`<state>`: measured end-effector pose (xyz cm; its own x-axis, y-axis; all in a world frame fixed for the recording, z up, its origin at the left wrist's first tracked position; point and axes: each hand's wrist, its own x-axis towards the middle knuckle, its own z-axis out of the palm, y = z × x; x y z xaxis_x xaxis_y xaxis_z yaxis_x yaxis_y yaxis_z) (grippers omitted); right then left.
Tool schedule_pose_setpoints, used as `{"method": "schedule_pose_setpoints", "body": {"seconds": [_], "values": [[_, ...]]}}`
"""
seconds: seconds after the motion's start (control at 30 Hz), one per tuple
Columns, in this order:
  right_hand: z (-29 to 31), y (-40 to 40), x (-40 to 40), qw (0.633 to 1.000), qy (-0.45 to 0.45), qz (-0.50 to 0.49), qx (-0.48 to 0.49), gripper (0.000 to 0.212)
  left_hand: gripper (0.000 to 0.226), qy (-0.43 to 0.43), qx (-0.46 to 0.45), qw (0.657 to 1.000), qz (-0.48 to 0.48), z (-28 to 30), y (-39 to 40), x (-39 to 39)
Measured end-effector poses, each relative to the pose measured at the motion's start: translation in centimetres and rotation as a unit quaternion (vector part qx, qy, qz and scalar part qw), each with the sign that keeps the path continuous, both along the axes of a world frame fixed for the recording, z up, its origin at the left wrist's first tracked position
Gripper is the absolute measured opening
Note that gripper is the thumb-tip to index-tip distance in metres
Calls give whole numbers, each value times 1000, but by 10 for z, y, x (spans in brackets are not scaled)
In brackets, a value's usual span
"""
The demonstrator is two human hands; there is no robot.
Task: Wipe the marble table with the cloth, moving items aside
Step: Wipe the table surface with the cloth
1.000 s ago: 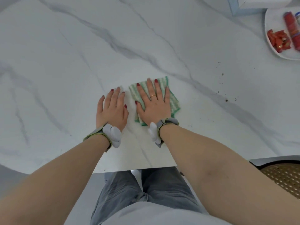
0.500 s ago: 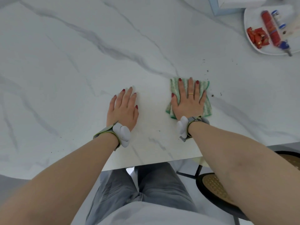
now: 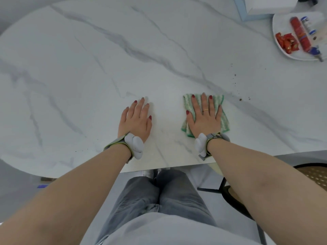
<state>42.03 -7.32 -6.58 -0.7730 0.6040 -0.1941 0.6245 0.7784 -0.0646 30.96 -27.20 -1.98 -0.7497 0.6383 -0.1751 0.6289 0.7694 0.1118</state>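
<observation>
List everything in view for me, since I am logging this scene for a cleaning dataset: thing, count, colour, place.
marble table: one, white with grey veins, fills the upper view
cloth: one, green and white striped, flat on the table under the right hand
crumbs: several, brown, scattered right of the cloth
plate: one, white, far right
red wrappers: a few, red, on the plate
red tube: one, red, on the plate
box: one, white and pale blue, top right
chair: one, dark frame with woven seat, lower right
left hand: flat on bare marble
right hand: flat, pressing the cloth
</observation>
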Motion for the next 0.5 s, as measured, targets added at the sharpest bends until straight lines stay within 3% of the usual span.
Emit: {"method": "schedule_pose_setpoints", "body": {"seconds": [0.1,0.27,0.4,0.5], "values": [[5,1,14,999,-9,-35,-5,68,65,-10,18,1000,-22,7,3,2],[31,5,9,994,-72,-51,-67,61,49,-34,38,997,-55,18,0,-1],[62,6,6,992,-19,-95,-80,57,47,-47,54,995,-71,35,11,-17],[79,4,15,977,56,-139,-153,53,45,-80,41,992,-85,54,31,-26]]}}
